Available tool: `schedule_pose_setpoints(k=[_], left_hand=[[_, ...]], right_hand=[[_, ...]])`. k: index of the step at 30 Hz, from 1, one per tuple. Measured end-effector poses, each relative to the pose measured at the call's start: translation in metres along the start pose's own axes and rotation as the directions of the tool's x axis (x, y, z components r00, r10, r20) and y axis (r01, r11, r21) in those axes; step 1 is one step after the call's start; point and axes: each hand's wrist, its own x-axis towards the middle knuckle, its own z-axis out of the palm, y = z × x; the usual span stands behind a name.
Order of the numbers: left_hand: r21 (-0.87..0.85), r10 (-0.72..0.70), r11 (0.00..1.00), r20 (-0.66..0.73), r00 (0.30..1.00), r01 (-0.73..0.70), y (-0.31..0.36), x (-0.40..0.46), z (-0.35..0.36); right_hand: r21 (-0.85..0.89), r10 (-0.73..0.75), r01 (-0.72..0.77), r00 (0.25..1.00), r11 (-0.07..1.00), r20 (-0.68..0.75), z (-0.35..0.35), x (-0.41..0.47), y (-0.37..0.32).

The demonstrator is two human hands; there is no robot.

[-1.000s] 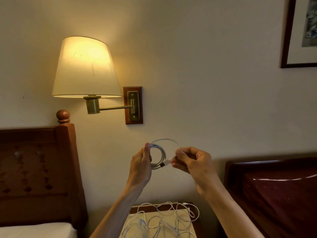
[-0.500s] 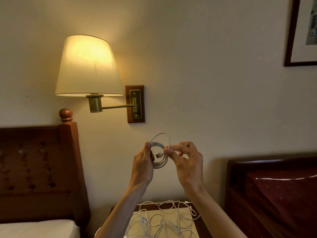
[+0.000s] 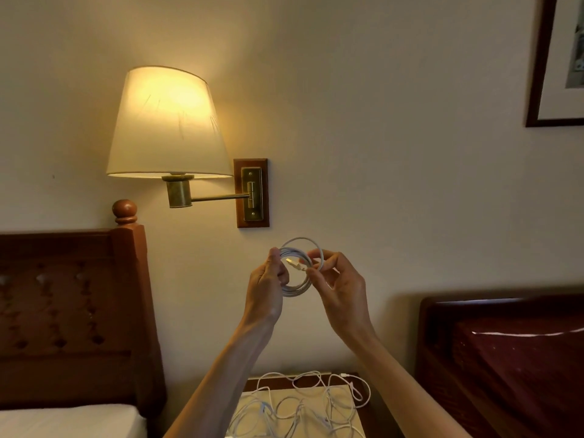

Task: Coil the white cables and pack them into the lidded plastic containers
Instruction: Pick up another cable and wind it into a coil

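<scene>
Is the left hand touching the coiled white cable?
Touching. The head view shows the left hand gripping the coiled white cable's left side, loops passing under its thumb.

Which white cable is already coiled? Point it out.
The coiled cable held up between the left hand and right hand, wound into a neat ring. The loose cables on the nightstand below lie tangled and uncoiled.

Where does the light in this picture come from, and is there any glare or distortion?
Head view: the lit wall lamp casts warm yellow light over the wall; a bright glare streak lies on the glossy dark wood surface at right; the picture frame edge leans, a wide-angle distortion; the coiled cable looks sharp.
</scene>
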Motion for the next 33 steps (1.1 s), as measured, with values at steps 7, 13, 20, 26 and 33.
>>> schedule_pose_setpoints(k=[7, 13, 20, 26, 33], left_hand=[[-0.048, -0.072, 0.996, -0.027, 0.997, 0.071, 0.005, 0.005, 0.003], [-0.045, -0.092, 0.995, -0.016, 0.996, 0.091, 0.005, 0.002, 0.007], [0.013, -0.133, 0.991, 0.004, 0.991, 0.133, 0.002, 0.003, 0.009], [-0.072, -0.251, 0.965, 0.047, 0.967, 0.254, 0.001, 0.006, 0.011], [-0.161, -0.319, 0.933, 0.045, 0.947, 0.322, 0.012, 0.012, 0.011]], right_hand=[[0.132, 0.053, -0.061, 0.997, 0.989, 0.061, -0.008, 0.006, -0.001], [0.194, 0.102, -0.109, 0.994, 0.975, 0.042, -0.01, 0.007, 0.001], [0.13, 0.068, -0.081, 0.993, 0.988, 0.101, -0.016, 0.008, 0.006], [0.182, 0.043, -0.082, 0.978, 0.98, 0.204, -0.023, 0.011, 0.004], [0.323, 0.006, -0.096, 0.963, 0.941, 0.27, -0.026, 0.009, 0.005]])
